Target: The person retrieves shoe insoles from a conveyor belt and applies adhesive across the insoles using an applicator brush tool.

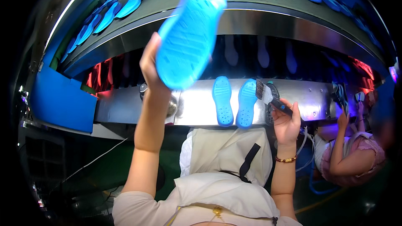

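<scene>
My left hand (150,65) is raised and closed on a bright blue shoe sole (186,44), its ribbed face toward me; the fingers behind it are mostly hidden. Lower on the right, my right hand (287,124) grips the dark handle of a flat brush (274,99), bristles pointing up and left. Side by side on the metal ledge lie two more blue soles, the left one (222,100) and the right one (246,104). The bristles are close to the right sole's top; I cannot tell whether they touch. A dark sole-shaped piece (270,113) is partly hidden behind the brush.
Beyond the metal ledge (192,100), a dark recess with red glow holds several soles. Above it a belt (163,0) carries several blue soles (132,3). A blue panel (67,100) stands left. At right, a co-worker (351,157) holds a dark shoe (340,95).
</scene>
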Tool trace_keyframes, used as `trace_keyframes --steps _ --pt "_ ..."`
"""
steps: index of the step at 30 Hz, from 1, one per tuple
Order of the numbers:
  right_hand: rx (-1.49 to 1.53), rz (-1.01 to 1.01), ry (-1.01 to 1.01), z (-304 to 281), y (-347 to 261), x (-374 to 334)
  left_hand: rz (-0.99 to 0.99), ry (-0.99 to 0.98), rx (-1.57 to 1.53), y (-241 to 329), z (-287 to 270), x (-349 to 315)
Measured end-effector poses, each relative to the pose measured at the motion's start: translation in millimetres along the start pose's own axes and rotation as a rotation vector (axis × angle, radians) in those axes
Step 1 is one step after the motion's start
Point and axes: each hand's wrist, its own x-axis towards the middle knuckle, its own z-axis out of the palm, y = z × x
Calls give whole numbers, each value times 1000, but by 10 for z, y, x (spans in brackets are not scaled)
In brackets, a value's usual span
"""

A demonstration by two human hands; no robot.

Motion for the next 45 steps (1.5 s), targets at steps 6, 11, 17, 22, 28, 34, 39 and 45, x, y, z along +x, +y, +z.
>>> trace_keyframes --steps 6,11,17,22,28,34,39,45 --pt "62 7 6 -65 -10 -6 152 184 -953 170 -458 1518" --pt "-9 3 118 -316 13 -176 220 284 -10 -357 9 1876" --pt "67 34 205 -477 114 -318 389 216 1782 -729 77 2418" --pt "37 113 178 -429 186 -311 370 195 1968 -782 -23 2473" --pt "16 82 186 -457 14 -287 965 245 1165 -675 76 1545" --pt "-55 82 121 -509 -18 -182 -217 204 -189 -517 70 507" --pt "-7 18 -67 -443 2 -184 -215 -9 -430 -1227 -626 -605" --pt "-169 108 -107 -186 102 -120 -714 30 -423 -1770 -343 -1135"
